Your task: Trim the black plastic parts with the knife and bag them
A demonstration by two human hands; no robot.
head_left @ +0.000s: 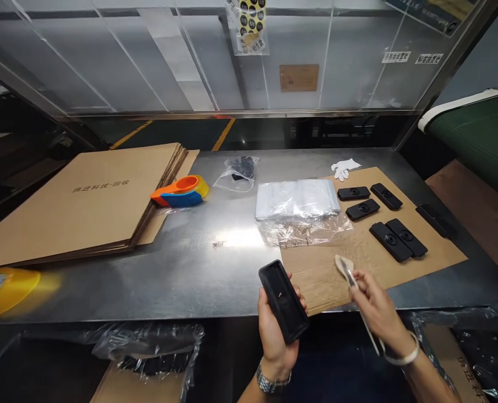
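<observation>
My left hand [271, 331] is wrapped round a black rectangular plastic case [283, 302], tilted with its hollow side up. A small light speck shows inside the hollow. To the right, my right hand [375, 309] pinches a paintbrush [348, 272] with pale bristles, a metal collar and a thin handle. The bristles point up and left, apart from the case, over a brown cardboard sheet [316, 285]. Several black cases with round centres lie on that sheet, among them a single case [363, 210] and a touching pair [398, 240].
A stack of clear plastic bags [298, 198] lies mid-table beside a white glove [344, 168]. Flattened cardboard [93, 196] and an orange-blue tape dispenser [182, 192] are on the left, with a yellow tape roll [9, 291] nearer. Plastic-lined boxes stand below the table edge.
</observation>
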